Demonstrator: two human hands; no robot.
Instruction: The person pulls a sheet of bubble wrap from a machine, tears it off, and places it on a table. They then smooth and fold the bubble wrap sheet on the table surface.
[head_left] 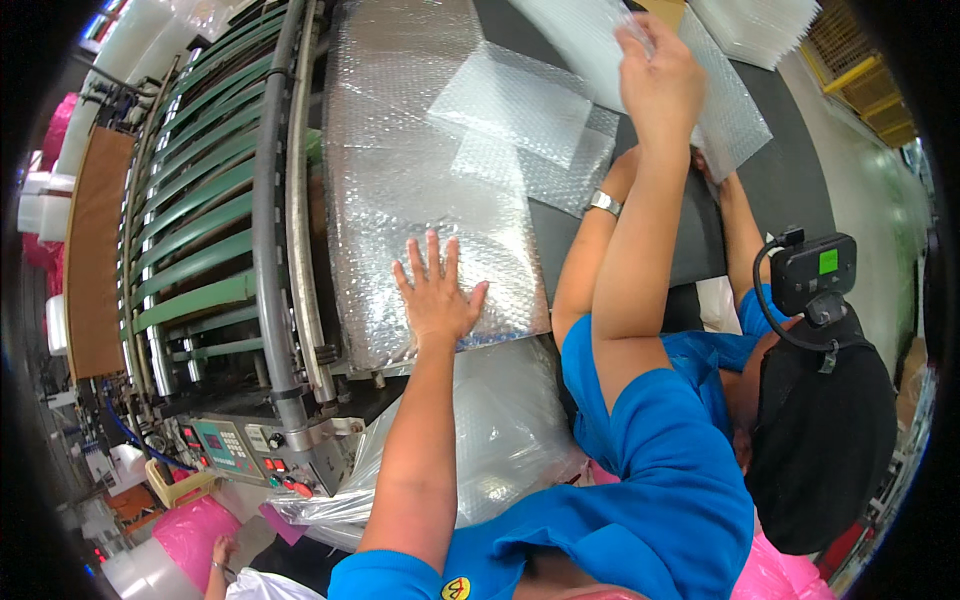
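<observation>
My left hand (440, 295) lies flat with its fingers spread on a wide silvery sheet of bubble wrap (390, 170) beside the machine. At the upper right, my right hand (660, 85) is raised, its fingers pinched on the edge of a clear bubble wrap sheet (580, 45); slight blur softens the fingertips. Smaller cut bubble wrap pieces (515, 105) lie loosely overlapped between my hands. Under my right forearm, a co-worker's hands are partly hidden, close to another bubble wrap piece (735, 115).
A co-worker in a black cap (820, 440) leans in close at my right. Left of the sheet stands a machine with green slats (200, 250), metal bars and a control panel (225, 447). Stacked bubble wrap (755, 25) sits at the far right of the dark table (800, 170).
</observation>
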